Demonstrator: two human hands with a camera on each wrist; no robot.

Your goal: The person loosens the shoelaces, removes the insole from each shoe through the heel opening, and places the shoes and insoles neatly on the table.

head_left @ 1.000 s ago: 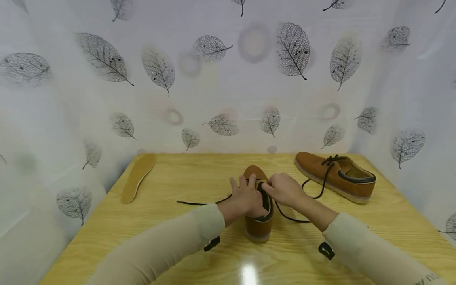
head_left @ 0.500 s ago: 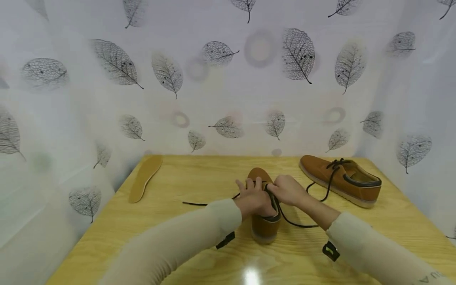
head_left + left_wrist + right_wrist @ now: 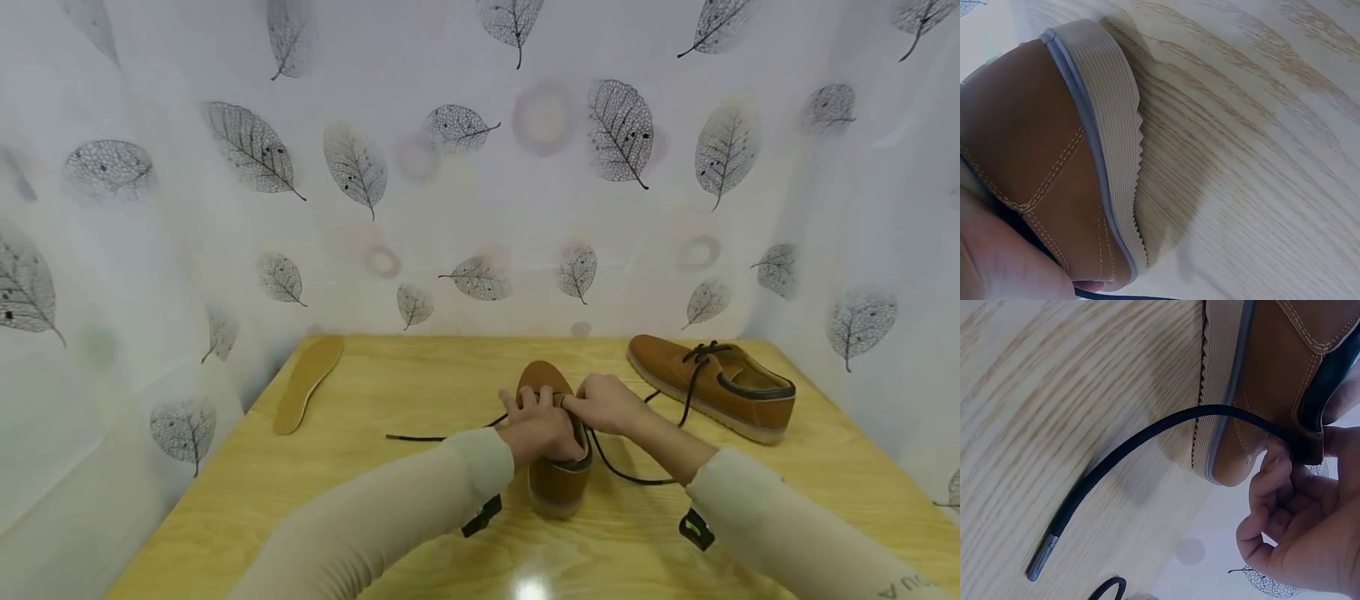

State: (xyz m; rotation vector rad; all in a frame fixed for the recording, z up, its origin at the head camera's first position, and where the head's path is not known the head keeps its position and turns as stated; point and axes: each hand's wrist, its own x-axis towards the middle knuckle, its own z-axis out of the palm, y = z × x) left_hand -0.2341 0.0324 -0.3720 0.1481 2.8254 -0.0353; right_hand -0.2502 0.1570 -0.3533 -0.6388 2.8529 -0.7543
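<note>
A brown leather shoe [image 3: 555, 493] with a dark collar and pale sole stands in the middle of the table, toe pointing away. My left hand [image 3: 538, 429] lies over its opening, fingers spread forward across the upper and part of the hand down inside the shoe; what it touches in there is hidden. From the other side my right hand [image 3: 609, 406] pinches the edge of the opening beside the eyelets, thumb inside. A black shoelace [image 3: 1141, 434] runs loose from that edge, ending in a metal tip. Its other end [image 3: 416, 437] trails left on the table.
A second brown shoe [image 3: 716, 387] with black laces stands at the back right. At the back left lies a tan insole [image 3: 307, 385]. A leaf-patterned curtain [image 3: 480, 183] hangs behind and beside the wooden table [image 3: 420, 367].
The head view shifts slightly. My left hand sits a little deeper over the shoe's opening than a second ago, and my right hand keeps its pinch on the edge.
</note>
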